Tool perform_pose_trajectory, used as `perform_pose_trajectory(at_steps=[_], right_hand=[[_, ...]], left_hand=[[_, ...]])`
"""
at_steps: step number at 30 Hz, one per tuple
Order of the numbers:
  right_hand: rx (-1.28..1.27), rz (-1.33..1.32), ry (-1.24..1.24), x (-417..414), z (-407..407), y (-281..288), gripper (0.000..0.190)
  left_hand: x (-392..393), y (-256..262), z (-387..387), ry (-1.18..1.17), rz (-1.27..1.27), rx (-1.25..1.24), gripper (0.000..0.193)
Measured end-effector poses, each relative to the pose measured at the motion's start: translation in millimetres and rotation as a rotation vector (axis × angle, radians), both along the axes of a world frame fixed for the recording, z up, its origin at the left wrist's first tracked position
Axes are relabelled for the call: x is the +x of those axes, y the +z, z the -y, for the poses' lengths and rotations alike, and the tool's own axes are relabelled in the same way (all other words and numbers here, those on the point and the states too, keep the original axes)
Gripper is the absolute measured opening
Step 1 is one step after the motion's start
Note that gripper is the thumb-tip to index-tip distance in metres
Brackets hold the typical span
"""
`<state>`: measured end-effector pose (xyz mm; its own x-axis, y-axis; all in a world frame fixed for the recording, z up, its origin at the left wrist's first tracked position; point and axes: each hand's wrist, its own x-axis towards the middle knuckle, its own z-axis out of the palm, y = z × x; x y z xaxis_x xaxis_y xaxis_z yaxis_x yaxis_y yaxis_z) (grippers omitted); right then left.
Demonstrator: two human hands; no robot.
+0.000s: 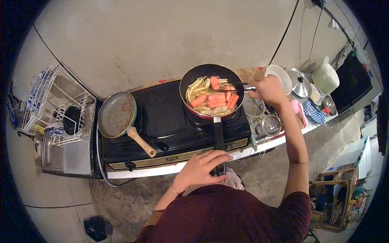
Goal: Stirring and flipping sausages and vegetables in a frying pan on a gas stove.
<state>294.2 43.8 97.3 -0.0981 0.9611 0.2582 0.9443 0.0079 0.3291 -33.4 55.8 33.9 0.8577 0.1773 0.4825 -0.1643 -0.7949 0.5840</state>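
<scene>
Over the right burner sits a dark-lined frying pan with a red outside. In its bubbling oil are orange sausage-like pieces, pale yellow strips like potato fries and some pale pieces. My right hand holds tongs with dark tips, reaching into the pan from the right. One orange piece is at the tong tips, apparently pinched. Around the end of the pan's black handle, my left hand is curled, its fingers above and thumb below.
A second frying pan rests at the left of the black gas stove. Wire strainers, a white bowl, a metal lid and a pink utensil crowd the right counter. A white dish rack stands far left.
</scene>
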Motion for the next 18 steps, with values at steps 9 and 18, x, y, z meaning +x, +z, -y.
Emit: perform_pose_trajectory(at_steps=[9, 18], right_hand=[[0.126, -0.165, 0.054, -25, -13, -21, 0.038], [0.420, -0.251, -0.030, -61, 71, -26, 0.030]], left_hand=[[3, 4, -5, -0.035, -0.018, 0.017, 0.049], [8, -1, -4, -0.033, 0.081, 0.067, 0.048]])
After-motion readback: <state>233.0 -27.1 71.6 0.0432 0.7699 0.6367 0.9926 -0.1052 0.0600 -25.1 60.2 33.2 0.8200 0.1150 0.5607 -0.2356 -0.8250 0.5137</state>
